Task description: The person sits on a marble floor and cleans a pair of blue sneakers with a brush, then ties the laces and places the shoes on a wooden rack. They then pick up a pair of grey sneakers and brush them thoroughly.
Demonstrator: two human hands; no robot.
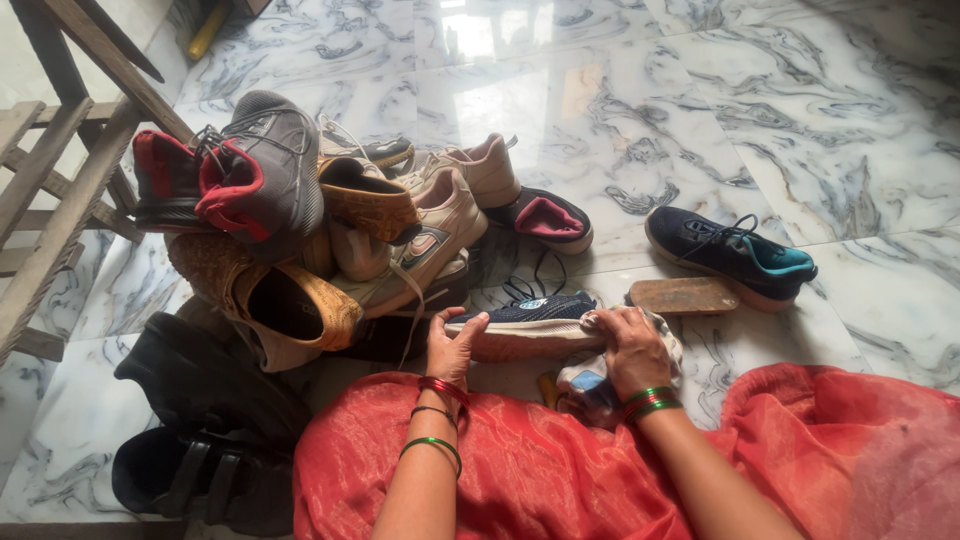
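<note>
Fingers of the left hand (455, 345) clamp the heel end of a navy sneaker (530, 318); the right hand (630, 345) presses a crumpled cloth (600, 380) to its toe end.

The sneaker lies between the 2 hands on the marble floor (700, 100), long axis running left to right, pale sole facing the person, black laces loose. Right fingers curl shut on the cloth. Its likely mate (730, 255) sits well apart to the right, past a wooden brush (683, 296).
</note>
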